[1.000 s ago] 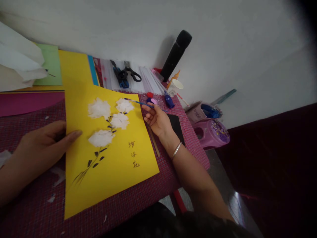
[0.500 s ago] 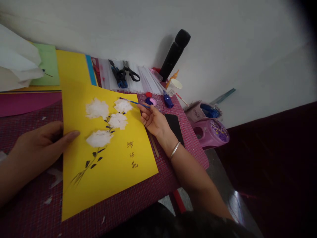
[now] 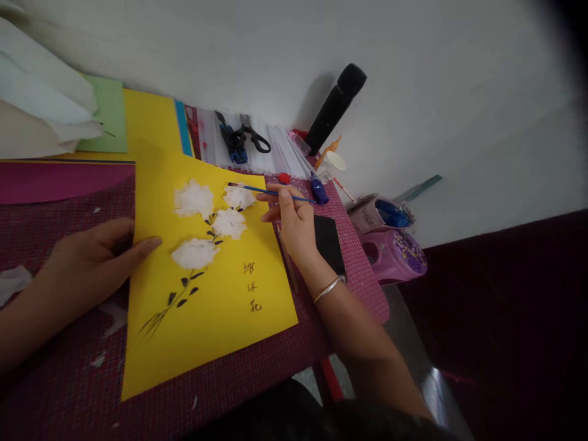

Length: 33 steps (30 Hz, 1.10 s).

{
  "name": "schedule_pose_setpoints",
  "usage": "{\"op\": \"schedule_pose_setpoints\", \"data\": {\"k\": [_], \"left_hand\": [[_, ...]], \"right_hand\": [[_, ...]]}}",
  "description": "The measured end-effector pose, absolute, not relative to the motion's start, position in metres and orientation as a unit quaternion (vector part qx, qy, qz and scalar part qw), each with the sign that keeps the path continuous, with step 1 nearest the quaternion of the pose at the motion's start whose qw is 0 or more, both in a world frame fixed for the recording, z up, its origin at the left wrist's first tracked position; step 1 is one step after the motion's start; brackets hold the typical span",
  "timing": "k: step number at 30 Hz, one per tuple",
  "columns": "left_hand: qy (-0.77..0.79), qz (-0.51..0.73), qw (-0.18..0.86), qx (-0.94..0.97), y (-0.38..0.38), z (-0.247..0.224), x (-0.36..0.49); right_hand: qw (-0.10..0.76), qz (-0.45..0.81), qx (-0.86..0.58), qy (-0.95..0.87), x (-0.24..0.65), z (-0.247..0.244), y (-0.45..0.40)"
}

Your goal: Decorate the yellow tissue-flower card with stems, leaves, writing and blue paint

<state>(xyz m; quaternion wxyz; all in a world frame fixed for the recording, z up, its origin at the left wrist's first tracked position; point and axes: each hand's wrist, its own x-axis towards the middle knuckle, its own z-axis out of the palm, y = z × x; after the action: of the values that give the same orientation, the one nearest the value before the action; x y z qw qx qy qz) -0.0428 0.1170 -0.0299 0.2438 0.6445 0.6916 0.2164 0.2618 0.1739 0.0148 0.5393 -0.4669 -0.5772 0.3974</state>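
Note:
A yellow sheet of paper [image 3: 220,349] bears several white torn-paper flowers [image 3: 196,253], dark painted leaves and stems, and three written characters. My left hand [image 3: 103,251] pinches the sheet's left edge, thumb on top and fingers underneath. Between the thumb and fingers of my right hand [image 3: 294,217] lies a thin blue paintbrush [image 3: 261,191]. Its dark tip points left, at the upper right white flower [image 3: 239,196]; whether it touches the petals I cannot tell. My right hand hides most of the paint palette behind it.
Behind the sheet lie black-handled scissors [image 3: 250,135] and white strips [image 3: 287,153]. A black cylindrical object [image 3: 335,110] leans by the wall. A blue paint bottle [image 3: 318,188], a white cup [image 3: 334,161] and a dark phone [image 3: 329,245] are at the right. White tissue [image 3: 41,92] is at upper left.
The whole view has shifted, so most things appear further right. My right hand has turned over from palm up to back up, with the brush still held near the upper right flower.

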Motion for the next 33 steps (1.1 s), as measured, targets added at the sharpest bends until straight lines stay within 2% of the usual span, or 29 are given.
{"op": "schedule_pose_setpoints", "data": {"k": [7, 12, 20, 33], "left_hand": [[0.702, 0.22, 0.28, 0.616, 0.116, -0.002, -0.023], [0.698, 0.23, 0.289, 0.614, 0.116, -0.003, -0.021], [0.703, 0.217, 0.285, 0.614, 0.115, -0.003, -0.024], [0.707, 0.224, 0.294, 0.604, 0.115, 0.002, -0.02]], "right_hand": [[0.524, 0.368, -0.454, -0.62, 0.261, 0.009, 0.175], [0.555, 0.385, -0.447, -0.586, 0.263, 0.017, 0.172], [0.557, 0.434, -0.489, -0.512, 0.267, 0.016, 0.172], [0.535, 0.423, -0.472, -0.558, 0.265, 0.012, 0.168]]}}
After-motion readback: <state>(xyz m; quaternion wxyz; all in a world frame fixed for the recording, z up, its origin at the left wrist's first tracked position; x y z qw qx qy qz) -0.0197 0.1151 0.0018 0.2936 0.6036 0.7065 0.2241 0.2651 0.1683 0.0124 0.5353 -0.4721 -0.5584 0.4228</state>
